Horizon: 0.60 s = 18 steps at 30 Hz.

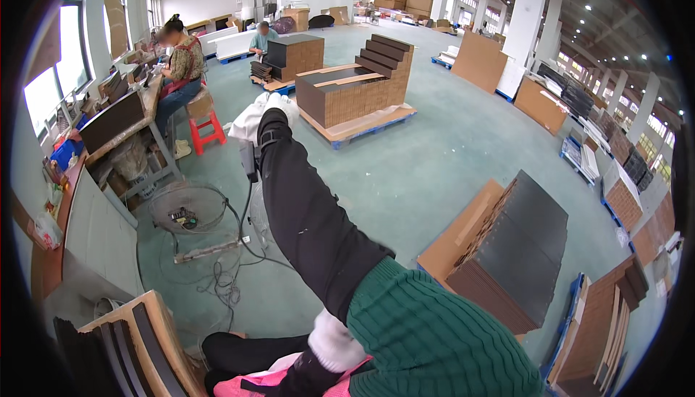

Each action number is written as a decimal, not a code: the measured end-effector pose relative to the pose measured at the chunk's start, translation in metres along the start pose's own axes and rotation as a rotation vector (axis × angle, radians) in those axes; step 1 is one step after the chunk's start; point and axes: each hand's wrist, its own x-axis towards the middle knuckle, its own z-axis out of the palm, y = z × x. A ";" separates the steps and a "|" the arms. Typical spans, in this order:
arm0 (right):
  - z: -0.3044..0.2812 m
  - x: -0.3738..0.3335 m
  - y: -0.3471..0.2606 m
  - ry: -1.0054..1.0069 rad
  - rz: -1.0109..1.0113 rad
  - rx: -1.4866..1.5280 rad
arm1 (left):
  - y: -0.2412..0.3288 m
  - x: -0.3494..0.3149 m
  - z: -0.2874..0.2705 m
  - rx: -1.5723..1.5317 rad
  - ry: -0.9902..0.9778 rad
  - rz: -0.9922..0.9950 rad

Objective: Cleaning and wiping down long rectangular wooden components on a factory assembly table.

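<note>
My right arm, in a green knitted sleeve with a black oversleeve, stretches forward across the middle. At its end my right hand (pixel 266 116), in a white glove, is closed. A grey boxy thing (pixel 250 159) with a black cable is directly below the glove; I cannot make out whether the hand grips it. My left hand (pixel 337 342), also white-gloved, is at the lower middle, close to my body and a pink garment (pixel 253 385). The green sleeve partly covers it, and its fingers are hidden.
A fan with a wire grille (pixel 187 210) stands left of my arm, its cable (pixel 226 292) coiled on the floor. Dark panels are stacked on pallets ahead (pixel 365 100) and at right (pixel 517 245). Dark strips (pixel 156 346) lie lower left. Two people work by a bench (pixel 148 100) and stack.
</note>
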 end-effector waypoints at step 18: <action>0.151 -0.170 -0.026 -0.399 -0.146 -0.385 | 0.174 -0.041 0.047 0.748 0.106 0.485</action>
